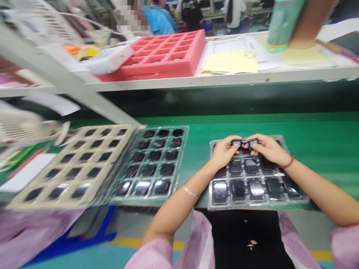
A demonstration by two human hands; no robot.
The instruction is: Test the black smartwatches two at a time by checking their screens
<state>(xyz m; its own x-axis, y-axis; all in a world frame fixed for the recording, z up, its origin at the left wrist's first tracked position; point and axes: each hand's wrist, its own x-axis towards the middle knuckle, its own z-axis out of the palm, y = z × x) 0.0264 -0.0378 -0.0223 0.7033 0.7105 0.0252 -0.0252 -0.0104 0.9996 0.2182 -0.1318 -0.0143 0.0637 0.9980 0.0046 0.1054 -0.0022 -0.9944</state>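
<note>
- The left hand is closed in a pinch on a small square device, its fingers round the edges; the device's glossy face catches the light.
- The right hand pinches a matching device just beside the first, above the far end of the tray.
- Those two devices sit over a clear blister tray at lower right on the green bench mat. Its nearer pockets each hold a dark glossy piece; the far row is hidden behind the hands.
- Left of centre, a second clear blister tray shows dark pieces in all twenty pockets.
- Further left, a beige moulded tray holds dark shiny pieces in its recesses.
- Upper centre, a red foam tray with square pockets stands on a white shelf, beside yellow papers.
- A red beaded bracelet circles the right wrist; pink sleeves cover the forearms.
</note>
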